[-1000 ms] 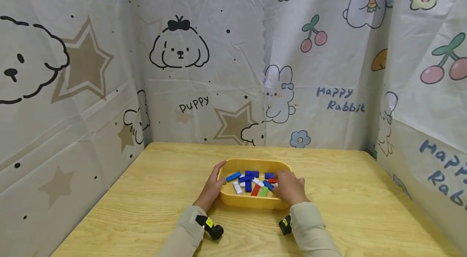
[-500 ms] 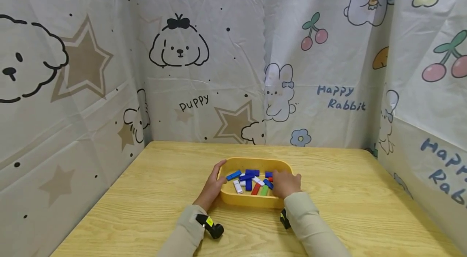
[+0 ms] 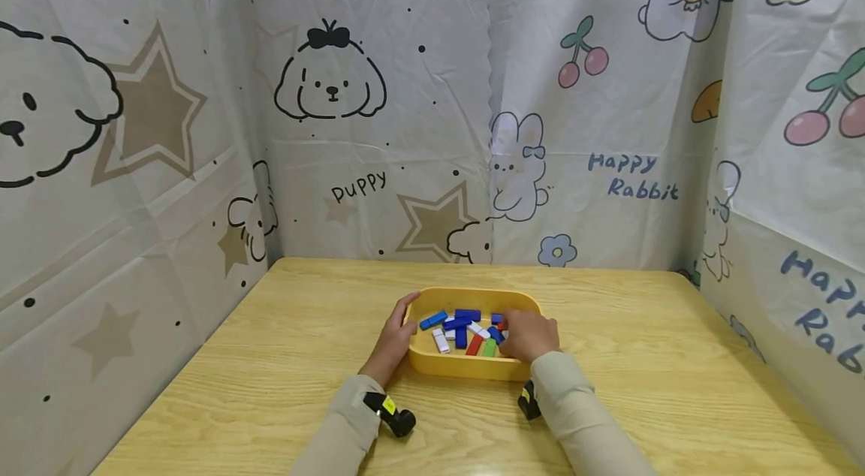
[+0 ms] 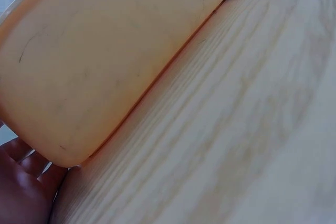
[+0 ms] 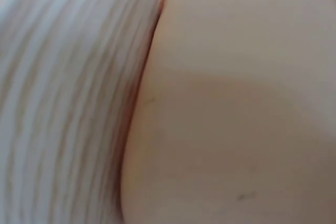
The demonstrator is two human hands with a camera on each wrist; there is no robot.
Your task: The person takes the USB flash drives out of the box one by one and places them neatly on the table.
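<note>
A yellow plastic bin (image 3: 466, 366) stands on the table, holding several small oblong pieces. Among them are a dark blue piece (image 3: 468, 315), a white piece (image 3: 441, 341), a red piece (image 3: 474, 344) and a green piece (image 3: 489, 347); some show a seam across. My left hand (image 3: 390, 341) grips the bin's left end, thumb at the rim, with fingers (image 4: 31, 163) against the outside in the left wrist view. My right hand (image 3: 531, 335) reaches over the right end, down among the pieces. Its fingertips are hidden, and the right wrist view shows only the bin's outer wall (image 5: 226, 103).
The bin rests on a light wood-grain table (image 3: 324, 296). Printed curtains (image 3: 378, 138) hang behind the table and along both sides. A black wrist camera (image 3: 399, 420) sits on the left sleeve, another camera (image 3: 529, 401) on the right.
My right hand has shifted slightly left and deeper over the pieces at the bin's right end. The left hand keeps its hold. The whole view has tilted down slightly.
</note>
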